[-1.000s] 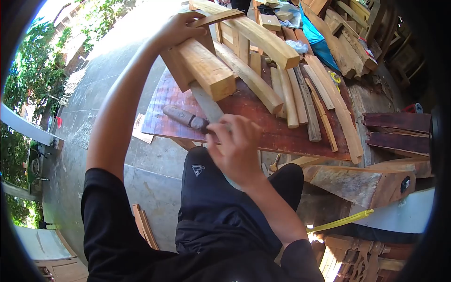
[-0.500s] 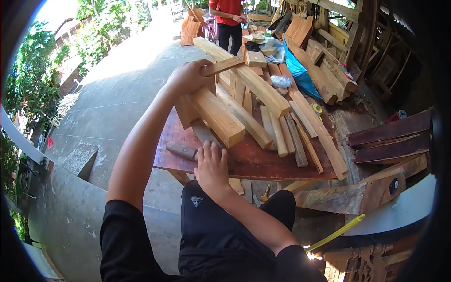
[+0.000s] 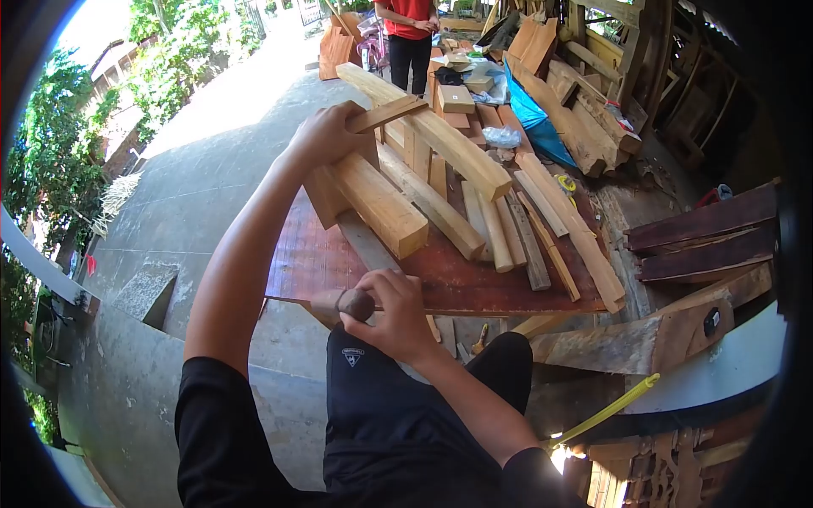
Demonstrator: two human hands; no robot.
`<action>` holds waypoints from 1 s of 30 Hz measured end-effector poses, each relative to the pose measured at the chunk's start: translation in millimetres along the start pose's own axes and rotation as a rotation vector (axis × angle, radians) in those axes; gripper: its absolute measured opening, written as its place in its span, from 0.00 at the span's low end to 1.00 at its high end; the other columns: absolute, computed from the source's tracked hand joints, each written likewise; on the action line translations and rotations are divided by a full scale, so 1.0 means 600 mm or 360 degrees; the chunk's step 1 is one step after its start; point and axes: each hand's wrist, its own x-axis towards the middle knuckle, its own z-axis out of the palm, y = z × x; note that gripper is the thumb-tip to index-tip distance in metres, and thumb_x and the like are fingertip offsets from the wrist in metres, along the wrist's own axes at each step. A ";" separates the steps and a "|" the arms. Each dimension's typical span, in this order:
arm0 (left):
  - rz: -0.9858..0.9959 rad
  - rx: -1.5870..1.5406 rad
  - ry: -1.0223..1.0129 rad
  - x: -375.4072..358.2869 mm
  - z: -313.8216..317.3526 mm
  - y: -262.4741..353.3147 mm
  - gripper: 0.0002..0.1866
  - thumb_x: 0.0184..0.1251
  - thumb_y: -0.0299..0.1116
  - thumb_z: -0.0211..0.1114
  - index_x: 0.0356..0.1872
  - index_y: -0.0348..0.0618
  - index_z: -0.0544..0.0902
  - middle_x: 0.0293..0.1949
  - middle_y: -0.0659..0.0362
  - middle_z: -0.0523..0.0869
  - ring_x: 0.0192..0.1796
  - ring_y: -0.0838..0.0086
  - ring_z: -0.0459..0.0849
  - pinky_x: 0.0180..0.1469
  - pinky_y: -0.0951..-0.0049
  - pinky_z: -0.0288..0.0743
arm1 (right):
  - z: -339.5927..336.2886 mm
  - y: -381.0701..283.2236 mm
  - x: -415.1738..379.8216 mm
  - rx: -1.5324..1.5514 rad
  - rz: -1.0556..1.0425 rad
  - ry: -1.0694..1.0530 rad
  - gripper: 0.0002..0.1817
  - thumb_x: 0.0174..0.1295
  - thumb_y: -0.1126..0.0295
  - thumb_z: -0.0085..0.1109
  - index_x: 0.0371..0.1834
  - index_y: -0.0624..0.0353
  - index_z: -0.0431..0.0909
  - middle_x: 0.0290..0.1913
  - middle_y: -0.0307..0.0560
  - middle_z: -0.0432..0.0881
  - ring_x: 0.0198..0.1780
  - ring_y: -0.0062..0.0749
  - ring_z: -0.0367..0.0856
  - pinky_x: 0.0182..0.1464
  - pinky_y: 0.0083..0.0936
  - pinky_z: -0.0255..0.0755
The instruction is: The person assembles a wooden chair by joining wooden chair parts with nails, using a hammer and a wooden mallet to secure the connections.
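Note:
My left hand [image 3: 326, 135] is closed on the end of a thin wooden strip [image 3: 389, 113], whose far end overlaps a long squared beam [image 3: 449, 144]. Just below that hand, a thick wooden block [image 3: 383, 207] juts toward me over the tabletop. At the table's near edge my right hand [image 3: 394, 317] curls its thumb and fingers around a short brown wooden piece with a rounded, knob-like end [image 3: 356, 305]. That end faces me, and the grip hides part of the piece. A greyish flat length of wood [image 3: 368, 241] lies between the block and my right hand.
The reddish-brown table [image 3: 313, 254] carries several loose wood strips [image 3: 529, 250] on its right. Dark boards [image 3: 703, 233] and a curved plank [image 3: 610, 343] lie to the right. Past the table stands a person in a red shirt [image 3: 406, 21], near a blue sheet [image 3: 538, 118].
My right hand has gone from lying fingers-out at the table edge to gripping the brown wooden piece, now turned with its rounded end toward me. My left hand keeps its hold.

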 end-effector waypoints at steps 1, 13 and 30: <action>0.0004 0.0003 -0.0011 0.002 0.000 -0.002 0.31 0.63 0.47 0.74 0.67 0.44 0.86 0.60 0.45 0.91 0.63 0.50 0.89 0.67 0.53 0.80 | -0.013 0.001 -0.008 0.0146 0.0064 0.0023 0.22 0.57 0.59 0.79 0.48 0.57 0.81 0.50 0.44 0.84 0.58 0.40 0.83 0.66 0.42 0.70; 0.0094 0.0206 -0.0047 0.014 -0.010 0.013 0.21 0.59 0.32 0.70 0.54 0.40 0.87 0.48 0.45 0.92 0.53 0.48 0.91 0.58 0.52 0.82 | -0.205 0.036 -0.077 0.1313 0.0887 0.0596 0.20 0.79 0.53 0.59 0.61 0.57 0.75 0.42 0.42 0.82 0.33 0.26 0.86 0.37 0.26 0.81; 0.0452 -0.0093 -0.0334 -0.032 -0.091 -0.046 0.22 0.60 0.21 0.69 0.59 0.39 0.84 0.51 0.48 0.93 0.57 0.55 0.91 0.63 0.57 0.82 | -0.206 0.077 -0.147 0.0920 0.1078 0.0449 0.16 0.78 0.55 0.66 0.50 0.54 0.75 0.40 0.38 0.82 0.32 0.20 0.81 0.35 0.23 0.78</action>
